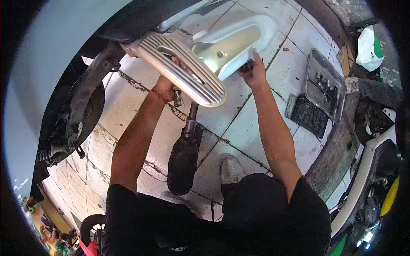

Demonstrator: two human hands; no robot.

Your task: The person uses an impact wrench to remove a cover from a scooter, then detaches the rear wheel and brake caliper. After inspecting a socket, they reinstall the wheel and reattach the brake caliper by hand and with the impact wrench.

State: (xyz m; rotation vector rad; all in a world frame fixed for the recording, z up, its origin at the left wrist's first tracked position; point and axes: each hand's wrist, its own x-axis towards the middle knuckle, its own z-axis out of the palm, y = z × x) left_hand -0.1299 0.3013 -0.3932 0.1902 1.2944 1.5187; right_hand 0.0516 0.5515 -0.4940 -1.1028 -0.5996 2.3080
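Note:
A ribbed silver metal plate point(183, 70) with a long slot hangs in front of me, beside a vehicle's dark underside. Partly behind it is my left hand point(164, 87), its fingers curled and partly showing through the slot. The metal end of a socket tool point(177, 99) sticks out below that hand; the rest of the tool is hidden. Beyond the plate is a smooth white-and-gold cover point(232, 47). My right hand point(253, 74) grips the lower right edge of this cover, thumb up, with darkened fingers partly out of sight.
A black impact wrench point(184, 160) stands or lies below the plate, its socket pointing toward it. To the right are a metal tray point(326, 83) with sockets and a black tool case point(309, 115). A wheel point(92, 113) is at left. My shoe point(232, 168) rests on tiles.

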